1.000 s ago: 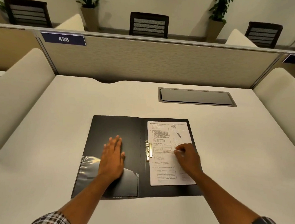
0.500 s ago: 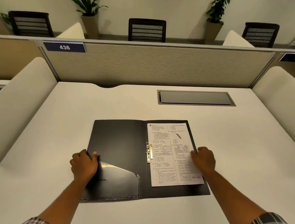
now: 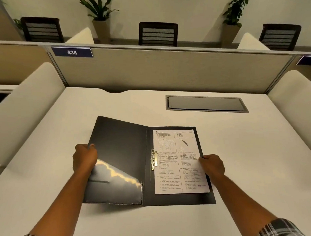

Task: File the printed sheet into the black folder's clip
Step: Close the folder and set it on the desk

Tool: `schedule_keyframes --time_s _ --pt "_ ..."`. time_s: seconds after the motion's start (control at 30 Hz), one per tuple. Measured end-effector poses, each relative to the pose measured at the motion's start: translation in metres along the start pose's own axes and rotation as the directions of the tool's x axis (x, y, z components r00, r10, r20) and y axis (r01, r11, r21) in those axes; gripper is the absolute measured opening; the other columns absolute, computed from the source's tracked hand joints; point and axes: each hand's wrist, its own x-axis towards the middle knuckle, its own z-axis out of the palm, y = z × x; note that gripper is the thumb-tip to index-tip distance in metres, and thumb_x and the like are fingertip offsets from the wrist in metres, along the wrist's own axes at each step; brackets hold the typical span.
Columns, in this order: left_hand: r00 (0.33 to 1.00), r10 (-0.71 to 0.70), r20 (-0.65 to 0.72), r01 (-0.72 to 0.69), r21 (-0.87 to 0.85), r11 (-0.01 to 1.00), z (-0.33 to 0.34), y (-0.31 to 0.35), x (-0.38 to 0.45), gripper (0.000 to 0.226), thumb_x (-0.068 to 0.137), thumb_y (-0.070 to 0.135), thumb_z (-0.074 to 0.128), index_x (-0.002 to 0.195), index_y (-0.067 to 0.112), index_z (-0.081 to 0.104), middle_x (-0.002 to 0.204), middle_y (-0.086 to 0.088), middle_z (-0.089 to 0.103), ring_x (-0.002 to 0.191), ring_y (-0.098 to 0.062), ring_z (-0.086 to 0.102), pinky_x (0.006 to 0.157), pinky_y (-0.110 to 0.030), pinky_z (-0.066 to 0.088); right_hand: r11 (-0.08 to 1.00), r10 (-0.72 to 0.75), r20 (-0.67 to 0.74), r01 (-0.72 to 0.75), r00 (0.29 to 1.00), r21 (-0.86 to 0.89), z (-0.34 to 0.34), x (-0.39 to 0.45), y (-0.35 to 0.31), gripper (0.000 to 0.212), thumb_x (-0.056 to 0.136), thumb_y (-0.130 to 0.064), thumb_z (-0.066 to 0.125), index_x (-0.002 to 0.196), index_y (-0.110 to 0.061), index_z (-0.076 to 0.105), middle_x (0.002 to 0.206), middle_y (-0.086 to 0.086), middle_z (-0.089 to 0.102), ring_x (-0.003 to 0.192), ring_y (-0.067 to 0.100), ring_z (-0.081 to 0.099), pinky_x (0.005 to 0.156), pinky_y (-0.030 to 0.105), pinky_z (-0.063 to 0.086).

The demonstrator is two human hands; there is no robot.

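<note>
The black folder (image 3: 122, 146) lies open on the white desk. Its left cover is raised off the surface, and my left hand (image 3: 84, 157) grips that cover's outer edge. A clear plastic pocket (image 3: 118, 183) shines at the lower part of the left cover. The printed sheet (image 3: 173, 170) lies flat on the right half, its left edge under the brass clip (image 3: 154, 159) beside the spine. My right hand (image 3: 213, 165) holds the right edge of the folder and sheet, fingers curled over it.
A grey cable hatch (image 3: 205, 104) is set in the desk behind the folder. A beige partition (image 3: 167, 69) with a "436" label (image 3: 72, 52) closes the back. Cream side dividers (image 3: 26, 105) flank the desk. Chairs and potted plants stand beyond.
My hands left the flat folder surfaces for its outer edges. The left hand took the left cover's edge and lifted it, so the cover now tilts up off the desk.
</note>
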Motion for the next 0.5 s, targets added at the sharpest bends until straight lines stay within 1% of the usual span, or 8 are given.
schedule_keyframes --time_s 0.07,0.1,0.13,0.2,0.3,0.37,0.4,0.5 --pt "0.999 0.041 -0.023 -0.041 0.001 0.999 -0.008 0.019 -0.014 0.027 0.098 0.031 0.050 0.095 0.006 0.060 0.106 -0.021 0.065 0.090 -0.038 0.057 0.082 -0.038 0.043 1.000 -0.015 0.029 0.015 0.999 0.021 -0.004 0.000 0.000 0.025 0.097 -0.030 0.062 0.075 -0.022 0.070 0.080 -0.003 0.072 0.068 0.018 0.066 0.062 0.029 0.049" --pt "0.999 0.039 -0.010 -0.039 -0.007 0.999 -0.013 0.031 -0.020 0.028 0.099 0.030 0.051 0.091 0.006 0.061 0.105 -0.022 0.064 0.093 -0.039 0.058 0.082 -0.037 0.042 0.999 -0.018 0.051 0.016 0.999 0.030 -0.006 0.000 0.001 0.024 0.098 -0.031 0.062 0.077 -0.022 0.070 0.081 -0.003 0.071 0.069 0.019 0.066 0.063 0.030 0.050" --pt "1.000 0.025 0.011 -0.025 -0.020 0.999 -0.018 0.043 -0.024 0.030 0.099 0.030 0.051 0.095 0.003 0.064 0.109 -0.025 0.063 0.102 -0.043 0.059 0.087 -0.039 0.044 0.999 -0.018 0.076 0.015 0.997 0.046 -0.008 0.000 0.002 0.022 0.098 -0.032 0.062 0.081 -0.021 0.071 0.084 -0.001 0.072 0.072 0.021 0.068 0.066 0.032 0.053" --pt "0.993 -0.041 0.113 0.054 -0.118 0.992 -0.031 0.067 -0.032 0.044 0.100 0.033 0.050 0.120 -0.006 0.059 0.125 -0.027 0.060 0.117 -0.046 0.056 0.103 -0.047 0.045 0.995 -0.028 0.116 0.017 0.993 0.095 -0.011 0.001 0.004 0.022 0.098 -0.032 0.063 0.090 -0.015 0.074 0.090 0.003 0.074 0.080 0.026 0.070 0.072 0.035 0.056" --pt "0.955 -0.021 0.297 0.093 -0.232 0.968 -0.041 0.094 -0.056 0.048 0.102 0.040 0.044 0.131 0.003 0.054 0.130 -0.016 0.060 0.119 -0.041 0.057 0.107 -0.053 0.043 0.986 -0.064 0.151 0.038 0.986 0.165 -0.017 -0.001 0.009 0.021 0.098 -0.030 0.064 0.087 -0.014 0.073 0.090 0.005 0.074 0.077 0.023 0.070 0.062 0.028 0.051" --pt "0.933 0.041 0.356 0.059 -0.263 0.963 -0.040 0.108 -0.079 0.041 0.103 0.040 0.041 0.127 0.011 0.057 0.127 -0.009 0.061 0.116 -0.035 0.059 0.102 -0.049 0.047 0.974 -0.076 0.152 0.040 0.986 0.225 -0.020 -0.003 0.013 0.020 0.098 -0.028 0.065 0.081 -0.019 0.070 0.086 0.001 0.073 0.073 0.020 0.067 0.057 0.025 0.047" --pt "0.922 0.068 0.381 0.053 -0.297 0.953 -0.037 0.114 -0.093 0.036 0.103 0.039 0.041 0.122 0.014 0.059 0.123 -0.008 0.063 0.110 -0.033 0.062 0.095 -0.046 0.050 0.967 -0.080 0.154 0.039 0.985 0.254 -0.022 -0.004 0.015 0.019 0.098 -0.027 0.065 0.081 -0.021 0.069 0.086 -0.001 0.072 0.074 0.019 0.066 0.058 0.024 0.047" --pt "0.884 0.110 0.454 0.082 -0.382 0.920 -0.020 0.125 -0.121 0.037 0.105 0.034 0.037 0.113 0.012 0.065 0.111 -0.011 0.072 0.097 -0.029 0.069 0.077 -0.039 0.055 0.944 -0.090 0.207 0.017 0.974 0.329 -0.029 -0.003 0.020 0.013 0.098 -0.026 0.065 0.090 -0.018 0.072 0.093 0.002 0.073 0.087 0.024 0.067 0.076 0.036 0.056"
